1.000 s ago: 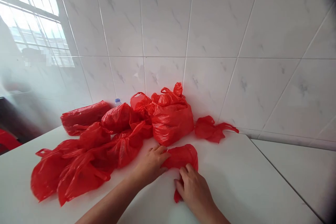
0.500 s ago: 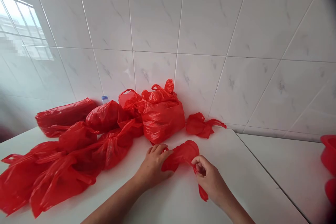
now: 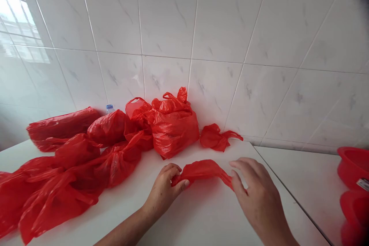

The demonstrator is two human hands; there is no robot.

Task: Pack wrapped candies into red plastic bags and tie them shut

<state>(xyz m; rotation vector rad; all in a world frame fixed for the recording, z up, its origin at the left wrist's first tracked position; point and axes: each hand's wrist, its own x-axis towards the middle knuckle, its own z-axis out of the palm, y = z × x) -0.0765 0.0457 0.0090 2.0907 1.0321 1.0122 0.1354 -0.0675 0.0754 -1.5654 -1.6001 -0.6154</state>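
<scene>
An empty red plastic bag [image 3: 203, 170] is stretched just above the white counter [image 3: 201, 219] between my hands. My left hand [image 3: 165, 190] pinches its left end with fingers curled. My right hand [image 3: 256, 192] holds the right end between thumb and fingers, the other fingers loosely spread. Behind the stretched bag stands a stuffed red bag [image 3: 173, 127] against the tiled wall.
Several more red plastic bags [image 3: 66, 169] lie piled on the counter's left side. A small crumpled red bag [image 3: 215, 138] sits by the wall. A bottle's blue cap [image 3: 109, 107] shows behind the pile. Red plastic basins [image 3: 353, 165] stand at the right edge.
My right hand has moved right and up, pulling the bag out into a long strip. My left hand kept its grip. The view shifted right, bringing the red basins further in.
</scene>
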